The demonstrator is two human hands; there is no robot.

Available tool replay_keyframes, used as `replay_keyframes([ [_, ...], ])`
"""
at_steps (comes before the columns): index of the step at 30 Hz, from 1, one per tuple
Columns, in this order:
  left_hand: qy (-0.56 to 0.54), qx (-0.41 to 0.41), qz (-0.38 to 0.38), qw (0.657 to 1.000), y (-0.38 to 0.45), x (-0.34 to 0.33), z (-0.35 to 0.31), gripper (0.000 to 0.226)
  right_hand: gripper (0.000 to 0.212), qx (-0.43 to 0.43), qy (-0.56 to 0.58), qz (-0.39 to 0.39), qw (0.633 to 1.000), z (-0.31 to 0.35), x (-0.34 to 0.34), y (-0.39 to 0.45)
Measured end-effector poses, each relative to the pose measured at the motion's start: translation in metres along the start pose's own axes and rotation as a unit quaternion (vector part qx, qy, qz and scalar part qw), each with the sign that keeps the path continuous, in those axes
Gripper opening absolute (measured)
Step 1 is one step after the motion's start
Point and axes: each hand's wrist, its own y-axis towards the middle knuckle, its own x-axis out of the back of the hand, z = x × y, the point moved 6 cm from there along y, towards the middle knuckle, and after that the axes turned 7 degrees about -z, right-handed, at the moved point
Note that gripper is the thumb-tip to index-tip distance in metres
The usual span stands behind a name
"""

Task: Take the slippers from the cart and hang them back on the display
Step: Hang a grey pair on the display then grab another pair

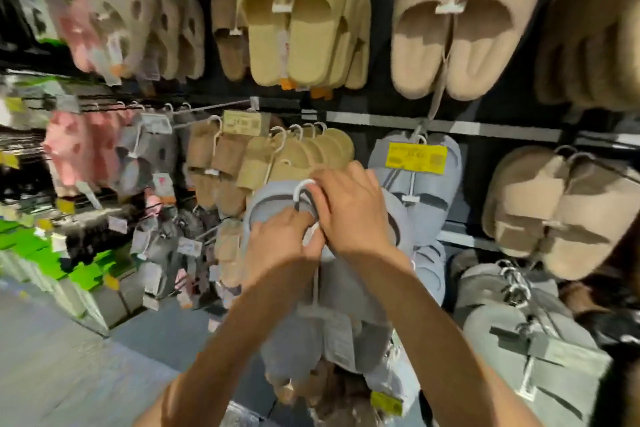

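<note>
Both your left hand [284, 236] and right hand [349, 208] pinched the hook [300, 191] of the grey slippers [346, 305]; a loose pinch risked dropping them short of the peg.

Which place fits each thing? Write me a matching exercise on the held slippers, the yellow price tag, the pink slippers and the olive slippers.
Things:
1. grey-blue slippers
2. yellow price tag
3. pink slippers
4. olive slippers

Places:
A. top row, centre
B. on the peg right of the hands
C. far left, middle row
D. held by the left hand and right hand

Pairs: 1-D, 2-B, 3-C, 4-A
</note>
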Motion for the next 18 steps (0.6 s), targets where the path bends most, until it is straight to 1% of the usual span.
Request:
replay_keyframes([
  [1,-0.005,-0.021,0.019,1.0,-0.001,-0.014,-0.003,0.035,0.03,-0.028,-0.017,0.016,0.999,-0.01,0.003,-0.008],
  [2,-0.004,-0.054,0.054,0.997,-0.004,-0.031,-0.01,0.036,0.03,-0.065,-0.027,0.038,0.997,-0.022,0.006,-0.018],
  [3,-0.001,-0.088,0.086,0.992,-0.008,-0.045,-0.018,0.042,0.028,-0.11,-0.027,0.059,0.992,-0.036,0.011,-0.029],
  [4,-0.016,-0.121,0.093,0.988,-0.011,-0.059,-0.024,0.049,0.025,-0.158,-0.021,0.075,0.984,-0.05,0.016,-0.039],
  [5,-0.042,-0.134,0.109,0.984,-0.013,-0.072,-0.03,0.05,0.023,-0.202,-0.017,0.082,0.976,-0.063,0.023,-0.048],
  [7,-0.065,-0.169,0.119,0.976,-0.01,-0.086,-0.047,0.039,0.023,-0.255,-0.034,0.076,0.963,-0.089,0.034,-0.06],
  [8,-0.064,-0.19,0.128,0.971,-0.008,-0.093,-0.058,0.041,0.023,-0.268,-0.045,0.073,0.96,-0.101,0.038,-0.063],
  [9,-0.066,-0.201,0.145,0.966,-0.005,-0.099,-0.071,0.048,0.024,-0.274,-0.057,0.072,0.957,-0.111,0.039,-0.064],
  [10,-0.056,-0.194,0.16,0.966,0.001,-0.109,-0.078,0.055,0.025,-0.275,-0.069,0.074,0.956,-0.121,0.038,-0.064],
  [11,-0.039,-0.178,0.193,0.964,0.007,-0.122,-0.082,0.054,0.027,-0.275,-0.08,0.076,0.955,-0.131,0.038,-0.063],
  [13,-0.064,-0.159,0.21,0.963,0.019,-0.142,-0.093,0.044,0.026,-0.277,-0.09,0.075,0.954,-0.153,0.036,-0.061],
  [14,-0.08,-0.149,0.207,0.963,0.028,-0.148,-0.1,0.041,0.023,-0.278,-0.091,0.074,0.953,-0.165,0.035,-0.06],
  [16,-0.097,-0.157,0.204,0.962,0.043,-0.161,-0.117,0.034,0.018,-0.283,-0.09,0.068,0.952,-0.193,0.035,-0.057],
  [18,-0.106,-0.163,0.205,0.959,0.056,-0.18,-0.135,0.032,0.017,-0.285,-0.097,0.06,0.952,-0.222,0.037,-0.051],
])
